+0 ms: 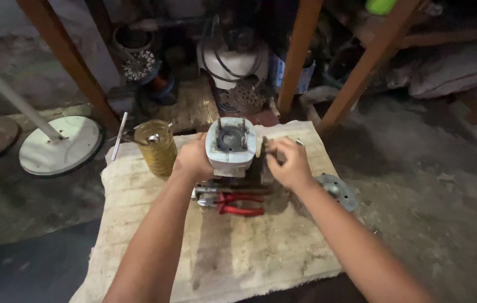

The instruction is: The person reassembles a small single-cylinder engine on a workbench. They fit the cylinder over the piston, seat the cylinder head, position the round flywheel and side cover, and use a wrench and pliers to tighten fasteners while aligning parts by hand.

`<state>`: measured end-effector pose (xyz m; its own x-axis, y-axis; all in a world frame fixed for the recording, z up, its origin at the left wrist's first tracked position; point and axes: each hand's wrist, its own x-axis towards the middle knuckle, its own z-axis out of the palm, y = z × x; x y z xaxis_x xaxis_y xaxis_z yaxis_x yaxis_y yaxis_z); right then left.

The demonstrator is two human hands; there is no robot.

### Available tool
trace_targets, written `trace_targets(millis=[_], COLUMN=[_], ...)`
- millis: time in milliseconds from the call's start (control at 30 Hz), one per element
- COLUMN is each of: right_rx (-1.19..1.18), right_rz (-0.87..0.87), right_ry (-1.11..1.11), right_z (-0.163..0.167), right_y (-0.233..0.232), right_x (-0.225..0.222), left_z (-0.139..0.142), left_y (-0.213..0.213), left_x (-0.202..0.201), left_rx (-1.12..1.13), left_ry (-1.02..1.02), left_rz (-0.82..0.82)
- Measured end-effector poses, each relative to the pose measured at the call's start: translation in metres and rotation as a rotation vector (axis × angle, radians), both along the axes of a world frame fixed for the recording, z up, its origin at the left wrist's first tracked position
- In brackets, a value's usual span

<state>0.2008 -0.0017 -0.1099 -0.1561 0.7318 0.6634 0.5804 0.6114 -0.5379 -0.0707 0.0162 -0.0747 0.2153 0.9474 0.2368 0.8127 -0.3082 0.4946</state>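
— What's closest to you?

— My two forearms, reaching out over a worn cloth mat (154, 224) spread on the floor. Near the middle of the mat lie red-handled pliers (238, 203), just below my hands.

— And the hands?

— The left hand (193, 160) is wrapped around the left side of a pale blue motor housing (228, 147), fingers curled closed on it. The right hand (289, 164) is pinched shut on a dark metal part (262, 163) pressed against the housing's right side.

— Where does the housing sit?

— Toward the far edge of the mat, standing upright, its open top showing dark insides and thin pins.

— How would it handle?

— Heavy and stiff, I'd judge, being cast metal; probably greasy, so a grip around the smooth body suits it better than the pins, which look bendable.

— Anything else near?

— A yellowish ridged jar (157, 147) holding small metal bits at the mat's far left corner, and a round metal plate (338, 189) at its right edge.
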Motion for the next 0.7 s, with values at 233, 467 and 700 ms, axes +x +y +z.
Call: trace_targets(millis=[233, 467, 700], right_rx=[-0.001, -0.259, 0.105], right_rz=[-0.080, -0.062, -0.052], right_ry=[0.016, 0.078, -0.213], right_z=[0.004, -0.017, -0.007], right_y=[0.023, 0.077, -0.013], right_x=[-0.001, -0.007, 0.002], left_z=[0.003, 0.001, -0.002], left_y=[-0.008, -0.004, 0.001], left_x=[0.019, 0.009, 0.007], left_rx=[-0.094, -0.059, -0.177], left_ry=[-0.035, -0.044, 0.024], left_rz=[0.165, 0.092, 0.091])
